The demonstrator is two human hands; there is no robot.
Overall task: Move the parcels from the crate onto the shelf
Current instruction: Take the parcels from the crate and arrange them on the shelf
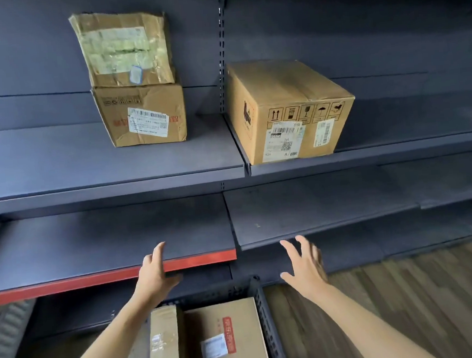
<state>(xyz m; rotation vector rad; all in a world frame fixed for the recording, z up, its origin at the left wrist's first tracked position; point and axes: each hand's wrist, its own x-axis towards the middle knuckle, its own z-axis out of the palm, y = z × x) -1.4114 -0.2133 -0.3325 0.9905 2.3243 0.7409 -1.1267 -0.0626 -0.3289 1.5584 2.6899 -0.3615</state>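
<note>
Because the dark grey metal shelf unit (101,166) fills the far side of the scene, its upper board already carries three parcels: to the right the large square brown cardboard box with handling symbols (291,109) sits at the front edge, labels outward, probably so they can be read, and to the left a dented brown carton with a barcode label (141,115) bears a crumpled taped parcel (124,47) that leans back against the rear panel. Near and below, the black slatted plastic crate (263,312) stands on the wood-look floor (407,292) close to the shelving, likely to keep each lift short; it holds a flat brown box with a red stripe (227,337) and, left of it, a narrower brown box on edge (164,345). Above the crate, the left hand (154,272) and the right hand (306,266) hover empty, fingers (289,249) spread and straight, held apart as if to take the next parcel.
</note>
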